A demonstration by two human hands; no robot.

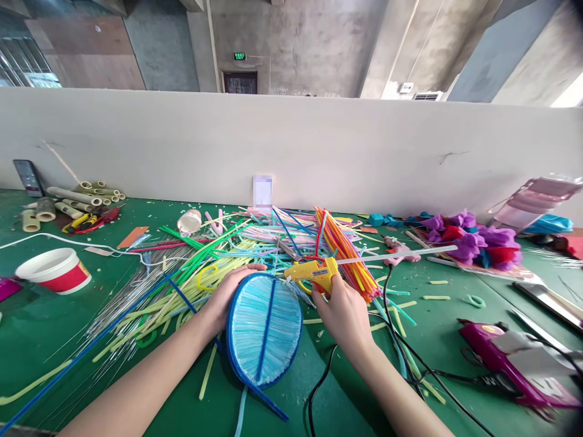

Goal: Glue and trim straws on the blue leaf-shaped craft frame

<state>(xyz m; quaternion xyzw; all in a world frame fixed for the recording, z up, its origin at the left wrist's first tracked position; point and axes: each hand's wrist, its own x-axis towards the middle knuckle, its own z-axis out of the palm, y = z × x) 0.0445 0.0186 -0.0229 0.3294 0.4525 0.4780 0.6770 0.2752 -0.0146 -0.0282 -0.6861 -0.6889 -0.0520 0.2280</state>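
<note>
At the near edge of the view, clock hours being counted from the leaf, a dark blue stem runs from the leaf's foot toward 5 o'clock, and a pale blue strip hangs toward 7. The leaf itself is at the middle of the near tabletop, tilted with its pale blue face toward the camera, rimmed and ribbed in darker blue. Whether its foot touches the tabletop I cannot tell.

The left hand, at 11 o'clock, is curled around the leaf's rim and grips it. The right hand, between 2 and 3, is closed around the handle of a yellow glue gun. The gun's nozzle points to 9 o'clock, just beside the leaf's upper rim; contact is unclear. A glue stick juts from its back toward 3.

A black cable bends at 4 o'clock, and a purple box lies at 3. Thin wires fan out between 9 and 10, with a paper cup farther that way.

Beyond, a heap of pipe cleaners spreads at 12, an orange bundle leans between 1 and 2, and purple flowers lie at 2. At 10 are pliers, bamboo pieces and a phone leaning on the pale partition. Past that, near 12, glows an exit sign.
</note>
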